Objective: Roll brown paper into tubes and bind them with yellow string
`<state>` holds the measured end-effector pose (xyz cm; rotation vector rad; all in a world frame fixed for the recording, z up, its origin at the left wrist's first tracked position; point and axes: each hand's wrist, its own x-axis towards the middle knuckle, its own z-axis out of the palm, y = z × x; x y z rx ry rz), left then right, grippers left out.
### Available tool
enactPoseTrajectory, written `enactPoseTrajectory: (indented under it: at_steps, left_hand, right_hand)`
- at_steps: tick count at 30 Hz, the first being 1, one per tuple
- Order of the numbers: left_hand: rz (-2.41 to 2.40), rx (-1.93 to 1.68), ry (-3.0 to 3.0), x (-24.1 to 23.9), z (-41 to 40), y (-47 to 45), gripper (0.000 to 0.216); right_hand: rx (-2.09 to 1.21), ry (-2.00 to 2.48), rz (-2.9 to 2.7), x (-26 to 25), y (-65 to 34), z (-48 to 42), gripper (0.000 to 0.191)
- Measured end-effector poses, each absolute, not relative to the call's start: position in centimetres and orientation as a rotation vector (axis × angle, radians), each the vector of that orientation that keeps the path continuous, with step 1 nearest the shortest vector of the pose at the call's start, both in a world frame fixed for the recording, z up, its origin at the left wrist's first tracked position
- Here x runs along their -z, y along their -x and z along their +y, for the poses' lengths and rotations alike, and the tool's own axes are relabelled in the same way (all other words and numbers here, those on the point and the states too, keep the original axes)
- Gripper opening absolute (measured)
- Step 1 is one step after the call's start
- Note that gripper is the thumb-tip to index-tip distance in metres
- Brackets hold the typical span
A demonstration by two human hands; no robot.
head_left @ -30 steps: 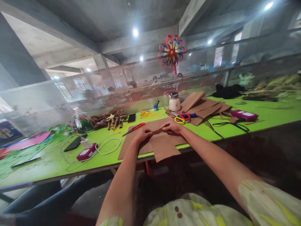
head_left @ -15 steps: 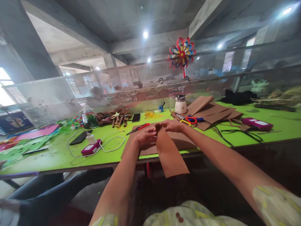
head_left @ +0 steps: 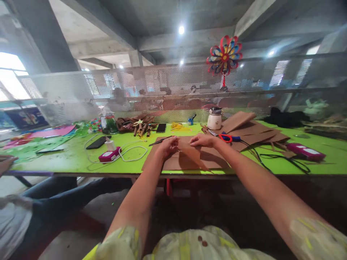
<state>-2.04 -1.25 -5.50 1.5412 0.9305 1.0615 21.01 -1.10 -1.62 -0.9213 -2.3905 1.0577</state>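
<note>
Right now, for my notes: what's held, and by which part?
The right hand holds brown paper by its far end; whether the left hand grips it is unclear.

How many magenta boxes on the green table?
2 visible: a magenta box left of the left hand, under a white plug; a second magenta box right of the right hand. Others could be hidden.

Co-worker [head_left: 54, 202] cropped (left edge), scissors [head_left: 156, 141] partly behind left hand [head_left: 167, 146]

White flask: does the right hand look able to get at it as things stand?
Probably yes: the flask stands just beyond the right hand, nothing tall between, though that hand seems to hold brown paper and might need to release it.
</note>
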Motion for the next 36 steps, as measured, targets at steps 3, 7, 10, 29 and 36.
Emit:
enactPoseTrajectory:
  at_steps: [3,7,10,29,36]
  left_hand:
    - [1.01,-1.002,-1.687,5.7,-1.6,1.8,0.04]
    - [1.057,-0.885,-1.945,5.8,-1.8,1.1,0.029]
    - [1.077,-0.834,-2.101,6.1,-1.6,1.0,0.026]
    - [1.16,-0.621,-2.678,6.3,-1.3,0.9,0.024]
    - [1.213,-0.562,-2.863,6.2,-1.5,0.5,0.024]
  right_hand:
    - [-0.99,1.003,-2.535,1.9,-20.3,-0.1,0.028]
    - [-0.799,1.099,-2.641,2.5,-19.1,0.2,0.024]
    - [-0.651,1.141,-2.667,3.3,-18.7,-0.2,0.026]
    - [0.2,1.228,-2.675,5.8,-18.8,-3.0,0.026]
    - [0.293,1.212,-2.707,6.0,-18.5,-3.1,0.024]
